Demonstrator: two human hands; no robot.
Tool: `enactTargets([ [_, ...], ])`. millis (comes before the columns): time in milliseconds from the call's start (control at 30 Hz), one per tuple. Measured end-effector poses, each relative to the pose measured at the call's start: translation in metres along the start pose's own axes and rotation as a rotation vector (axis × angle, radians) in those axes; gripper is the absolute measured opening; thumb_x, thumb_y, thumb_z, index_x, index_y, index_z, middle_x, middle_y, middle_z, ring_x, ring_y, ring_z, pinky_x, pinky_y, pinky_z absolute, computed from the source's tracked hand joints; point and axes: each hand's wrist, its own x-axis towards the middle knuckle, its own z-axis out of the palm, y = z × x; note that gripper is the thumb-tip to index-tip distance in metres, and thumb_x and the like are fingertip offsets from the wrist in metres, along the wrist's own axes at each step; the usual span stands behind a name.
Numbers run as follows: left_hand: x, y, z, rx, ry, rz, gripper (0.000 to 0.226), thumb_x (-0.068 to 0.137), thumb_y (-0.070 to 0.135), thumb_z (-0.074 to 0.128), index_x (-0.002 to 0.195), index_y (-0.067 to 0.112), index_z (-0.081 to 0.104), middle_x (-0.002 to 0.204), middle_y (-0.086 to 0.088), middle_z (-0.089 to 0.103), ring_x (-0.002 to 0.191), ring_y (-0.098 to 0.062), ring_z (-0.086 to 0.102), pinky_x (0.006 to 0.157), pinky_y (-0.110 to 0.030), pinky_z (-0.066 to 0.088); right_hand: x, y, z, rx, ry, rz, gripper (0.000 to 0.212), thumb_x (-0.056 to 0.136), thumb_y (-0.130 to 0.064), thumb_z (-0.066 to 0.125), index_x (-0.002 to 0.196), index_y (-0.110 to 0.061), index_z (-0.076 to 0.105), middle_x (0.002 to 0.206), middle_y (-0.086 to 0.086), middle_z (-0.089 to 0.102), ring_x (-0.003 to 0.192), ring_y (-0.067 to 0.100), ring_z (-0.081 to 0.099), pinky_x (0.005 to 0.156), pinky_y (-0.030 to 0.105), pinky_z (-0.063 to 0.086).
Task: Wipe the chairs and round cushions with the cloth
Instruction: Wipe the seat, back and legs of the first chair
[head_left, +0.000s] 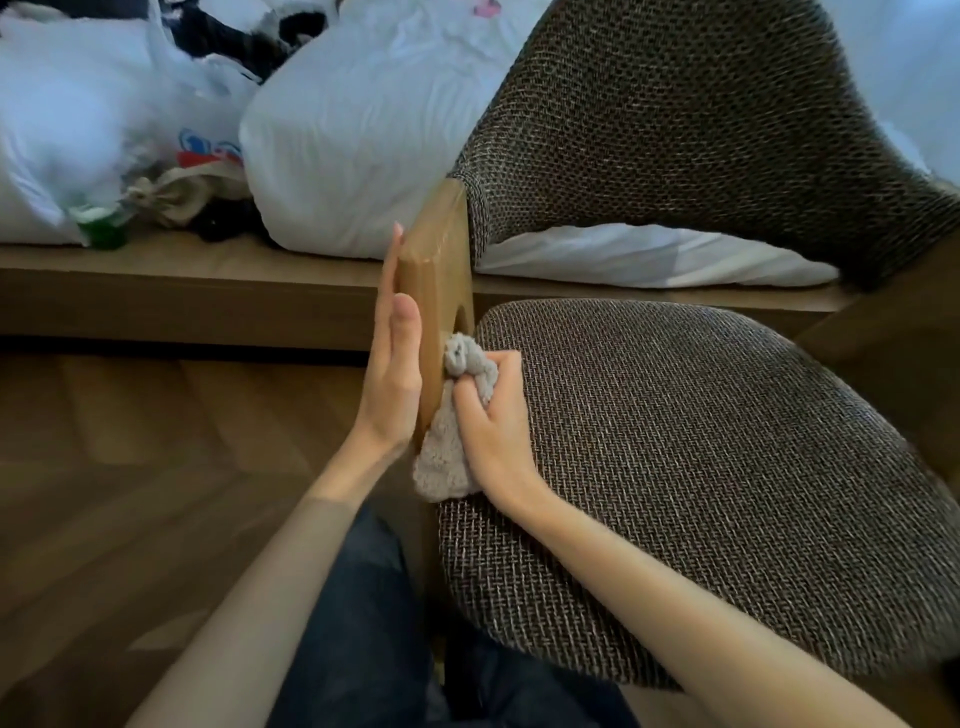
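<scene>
Your left hand (393, 366) lies flat, fingers straight, against the wooden armrest (439, 291) at frame centre; your right hand (493, 421) clutches the grey cloth (452, 457) against its inner side, beside the round cushion (701, 467).

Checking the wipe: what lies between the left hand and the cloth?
The chair's wooden armrest: left hand flat on its outer face, cloth on the inner, head view.

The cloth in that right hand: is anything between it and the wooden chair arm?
Nothing visible. The right hand grips the cloth, which touches the inner face of the wooden arm directly. The left hand lies flat on the outer face, not in the way.
</scene>
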Motion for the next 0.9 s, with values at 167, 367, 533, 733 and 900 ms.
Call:
enactTargets([
  [167,-0.005,0.0,0.005,0.012,0.064,-0.016,0.051,0.097,0.041,0.021,0.146,0.029,0.016,0.158,-0.003,0.02,0.144,-0.01,0.023,0.119,-0.035,0.021,0.033,-0.032,0.001,0.074,0.114,-0.04,0.008,0.085,-0.026,0.048,0.091,-0.026,0.044,0.1,0.009,0.05,0.094,0.028,0.052,0.084,0.054,0.046],
  [367,-0.006,0.002,0.006,0.005,0.075,-0.059,0.044,0.105,0.02,0.022,0.146,0.007,0.028,0.134,0.009,0.045,0.123,0.011,0.044,0.099,-0.008,0.034,0.045,-0.042,-0.002,0.052,0.121,-0.132,0.012,0.083,-0.022,0.049,0.092,-0.026,0.043,0.102,0.011,0.052,0.094,0.024,0.052,0.084,0.04,0.047],
  [533,0.003,0.008,0.012,0.073,0.146,0.016,0.049,0.099,0.021,0.046,0.145,0.016,0.028,0.137,0.017,0.043,0.127,0.005,0.043,0.103,-0.014,0.035,0.033,-0.001,-0.042,-0.306,-0.198,0.019,0.014,0.087,-0.017,0.063,0.087,-0.024,0.05,0.094,0.002,0.057,0.08,0.011,0.053,0.071,0.026,0.041],
  [733,0.012,0.002,0.024,0.232,0.35,0.132,0.053,0.093,0.008,0.059,0.142,0.007,0.037,0.138,0.012,0.043,0.128,0.002,0.044,0.106,-0.017,0.035,0.065,0.004,-0.108,-0.85,0.015,-0.139,0.023,0.084,-0.032,0.065,0.1,-0.016,0.06,0.107,0.001,0.054,0.097,0.017,0.044,0.079,0.029,0.035],
  [900,0.01,-0.001,0.026,0.306,0.393,0.117,0.054,0.094,0.007,0.057,0.142,-0.002,0.034,0.14,0.003,0.041,0.133,-0.005,0.042,0.111,-0.022,0.033,0.054,0.042,-0.093,-0.977,-0.01,-0.047,0.028,0.088,-0.041,0.056,0.104,-0.018,0.058,0.109,-0.001,0.054,0.092,0.012,0.035,0.075,0.03,0.033],
])
